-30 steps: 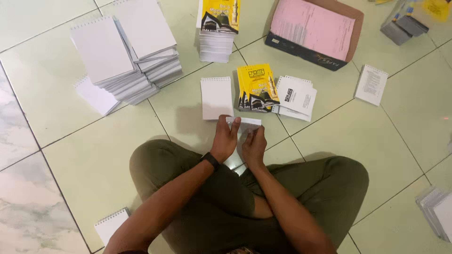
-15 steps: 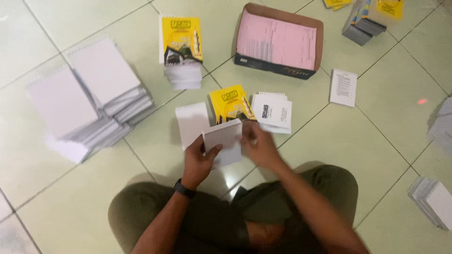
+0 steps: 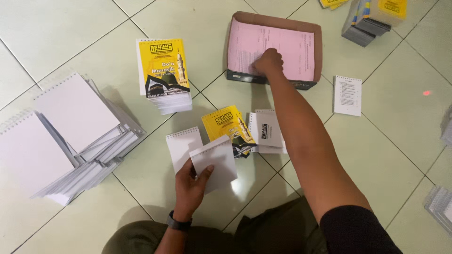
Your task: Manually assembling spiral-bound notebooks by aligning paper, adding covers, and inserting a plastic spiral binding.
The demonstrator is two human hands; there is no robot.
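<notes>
Right arm outstretched, left hand (image 3: 190, 188) clasped

bare tile (image 3: 376, 155) right of arm open; white stacks (image 3: 70, 136) crowd left floor.

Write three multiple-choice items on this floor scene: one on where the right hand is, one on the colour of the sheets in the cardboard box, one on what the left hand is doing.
1. Where is the right hand?
A. On the sheets in the cardboard box
B. On the tall yellow-cover stack
C. Resting on the knee

2. What colour are the sheets in the box?
A. Yellow
B. Pink
C. Blue

3. What is the left hand doing?
A. Lying open and flat on the tiles
B. Pressing on the big white pile
C. Holding a small white spiral-bound pad

Answers: 1 A, the fingers rest on the paper inside the box. 2 B, the top sheet is plainly pink. 3 C, the thumb lies across the pad's white face, gripping it above the floor.
</notes>
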